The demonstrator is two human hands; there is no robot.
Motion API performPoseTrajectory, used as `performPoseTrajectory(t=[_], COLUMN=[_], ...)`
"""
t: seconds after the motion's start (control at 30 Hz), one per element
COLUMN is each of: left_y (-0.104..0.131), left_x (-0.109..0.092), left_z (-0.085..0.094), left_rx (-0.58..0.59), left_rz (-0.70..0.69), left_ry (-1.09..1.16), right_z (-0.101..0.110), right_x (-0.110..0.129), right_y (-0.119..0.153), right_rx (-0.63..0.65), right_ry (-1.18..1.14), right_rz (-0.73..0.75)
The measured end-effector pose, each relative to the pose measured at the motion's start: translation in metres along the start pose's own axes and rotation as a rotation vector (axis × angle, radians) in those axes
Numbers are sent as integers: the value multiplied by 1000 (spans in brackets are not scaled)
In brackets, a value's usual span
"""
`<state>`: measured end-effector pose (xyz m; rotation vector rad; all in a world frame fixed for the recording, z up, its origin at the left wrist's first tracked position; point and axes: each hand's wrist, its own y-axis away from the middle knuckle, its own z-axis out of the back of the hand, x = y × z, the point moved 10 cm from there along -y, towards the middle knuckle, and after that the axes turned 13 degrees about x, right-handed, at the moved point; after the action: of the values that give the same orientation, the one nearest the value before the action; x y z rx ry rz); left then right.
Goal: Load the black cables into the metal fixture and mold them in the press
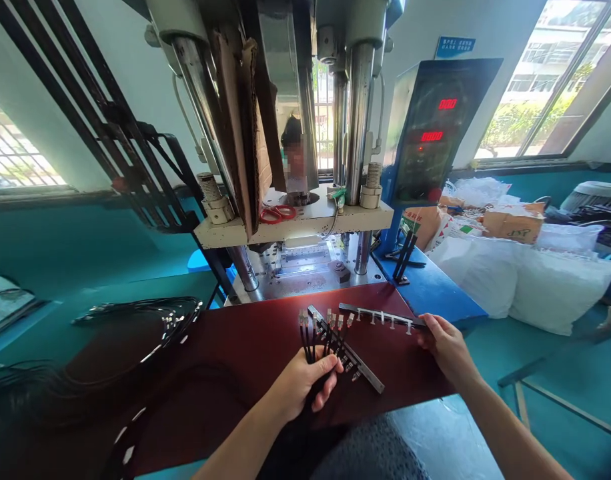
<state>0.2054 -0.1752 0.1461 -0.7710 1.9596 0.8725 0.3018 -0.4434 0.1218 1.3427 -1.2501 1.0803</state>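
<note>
Head view: left hand (305, 380) gripped wires (313, 337); right hand (445, 343) pinched strip (380, 315). I judged loose wire ends could splay and snag bar (353, 363).

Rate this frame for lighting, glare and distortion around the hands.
Head view: bright windows blow out while the table stays dim; red glow and a glare patch on the press bed; wide-angle bending tilts the columns; left hand with cables and right hand on the bar are sharp; left-edge cable pile is murky.
</note>
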Motion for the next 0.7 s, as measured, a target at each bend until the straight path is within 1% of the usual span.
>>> performPoseTrajectory(t=[0.07,0.1,0.17,0.23,0.3,0.37,0.43,0.47,0.5,0.53,0.6,0.63,0.7], left_y=[0,0,0,-1,-1,-2,-1,1,2,5,11,16,29], left_x=[-2,-3,-4,-3,-2,-2,-4,-7,-11,-16,-30,-38,-56], left_z=[1,1,2,3,3,4,5,4,4,4,4,5,11], left_rx=[2,2,2,7,14,20,22,19,15,9,-5,-16,-66], left_rz=[-12,-22,-35,-34,-35,-42,-45,-50,-61,-79,-127,-155,-221], left_ry=[6,8,16,30,44,57,74,82,87,91,99,105,131], right_z=[1,1,-4,-13,-24,-35,-54,-69,-86,-105,-140,-153,-170], right_x=[3,8,20,30,33,37,46,50,50,45,28,19,4], right_y=[4,5,7,11,15,19,28,33,39,45,58,64,70], right_rx=[102,152,236,294,319,290,258,281,344,446,661,738,822], right_ry=[143,271,615,970,1233,1398,1466,1464,1445,1419,1399,1410,1445], right_rz=[-25,-15,70,191,261,291,357,390,409,401,327,286,228])
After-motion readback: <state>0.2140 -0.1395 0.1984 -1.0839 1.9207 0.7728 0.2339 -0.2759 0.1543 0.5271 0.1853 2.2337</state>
